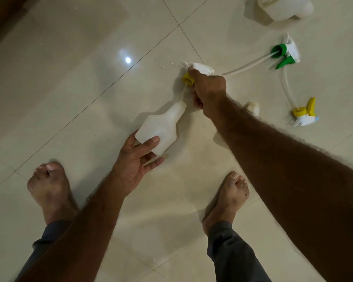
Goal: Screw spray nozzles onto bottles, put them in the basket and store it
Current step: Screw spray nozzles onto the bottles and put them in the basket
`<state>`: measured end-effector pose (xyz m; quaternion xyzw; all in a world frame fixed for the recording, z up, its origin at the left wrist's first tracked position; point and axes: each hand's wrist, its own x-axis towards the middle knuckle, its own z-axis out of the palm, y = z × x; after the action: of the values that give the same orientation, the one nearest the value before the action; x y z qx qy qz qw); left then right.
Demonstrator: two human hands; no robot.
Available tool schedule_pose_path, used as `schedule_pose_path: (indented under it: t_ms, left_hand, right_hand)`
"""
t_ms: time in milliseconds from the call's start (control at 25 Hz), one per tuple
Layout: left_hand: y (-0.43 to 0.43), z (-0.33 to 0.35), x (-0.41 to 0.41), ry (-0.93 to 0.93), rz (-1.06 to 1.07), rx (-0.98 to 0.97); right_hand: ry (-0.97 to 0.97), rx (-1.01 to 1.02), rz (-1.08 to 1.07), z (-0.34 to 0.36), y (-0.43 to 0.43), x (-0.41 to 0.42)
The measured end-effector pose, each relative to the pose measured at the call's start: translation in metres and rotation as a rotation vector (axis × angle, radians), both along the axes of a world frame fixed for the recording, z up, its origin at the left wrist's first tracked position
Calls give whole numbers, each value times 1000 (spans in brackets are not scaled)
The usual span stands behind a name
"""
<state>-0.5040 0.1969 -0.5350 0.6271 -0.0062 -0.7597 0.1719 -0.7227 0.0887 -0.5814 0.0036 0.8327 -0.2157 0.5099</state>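
My left hand (pixel 139 159) grips the base of a white plastic bottle (pixel 161 127), tilted with its neck pointing up and right. My right hand (pixel 208 92) holds a white spray nozzle with a yellow collar (pixel 189 78) just beyond the bottle's mouth. Its thin dip tube (pixel 183 92) runs down into the neck. The collar is still apart from the neck. On the floor to the right lie a green-collared nozzle (pixel 283 52) and a second yellow-collared nozzle (pixel 305 115), each with a long tube.
I stand barefoot on glossy beige tiles, with my left foot (pixel 49 188) and my right foot (pixel 230 194) below the hands. A small white bottle neck (pixel 253 107) peeks out behind my right forearm. A white container (pixel 283 7) sits at the top right.
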Motion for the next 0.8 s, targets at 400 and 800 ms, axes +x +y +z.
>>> schedule_pose_path:
  t_ms: [400,800]
  left_hand:
    - [-2,23,-10,96,110,33]
    - [4,38,-27,101,317,108]
  right_hand:
    - [-310,-207,-225,20,33,1]
    - [-368,-246,-193,34,49,2]
